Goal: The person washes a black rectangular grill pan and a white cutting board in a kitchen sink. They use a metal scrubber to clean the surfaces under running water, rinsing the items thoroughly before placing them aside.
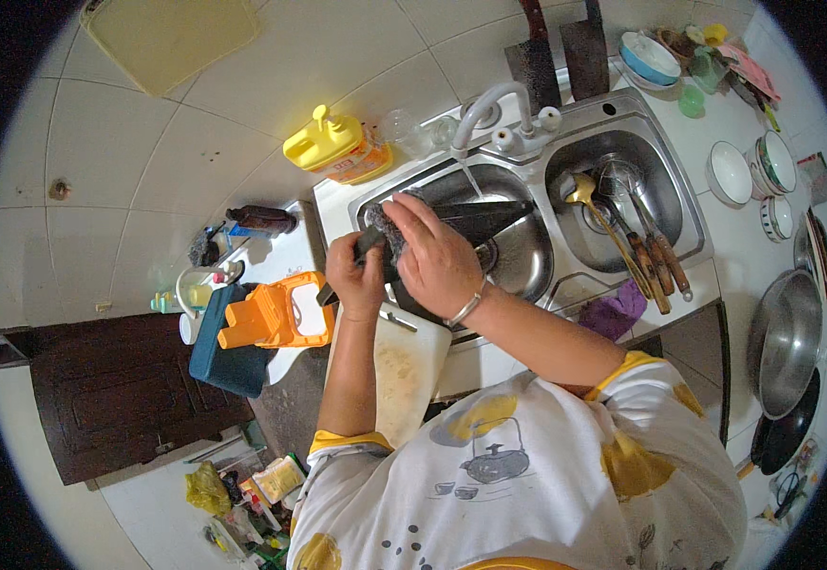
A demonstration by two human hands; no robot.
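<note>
Over the left sink basin (pixel 539 271), my left hand (pixel 356 275) is closed round the dark handle of a black-bladed knife (pixel 480 220). Its blade points right, across the basin. My right hand (pixel 432 256) presses a grey scouring pad (pixel 389 228) against the knife near the handle, fingers bent over it. Water runs from the white faucet (pixel 499 100) just behind the blade. Part of the handle and of the pad is hidden by my fingers.
In the right basin (pixel 689 214) lie a gold ladle (pixel 581 190) and several wooden-handled utensils. A yellow jug (pixel 332 147) stands behind the left basin. Two cleavers (pixel 535 71) lean at the wall. An orange container (pixel 275 313) and a cutting board (pixel 399 370) are nearby; bowls (pixel 729 173) sit right.
</note>
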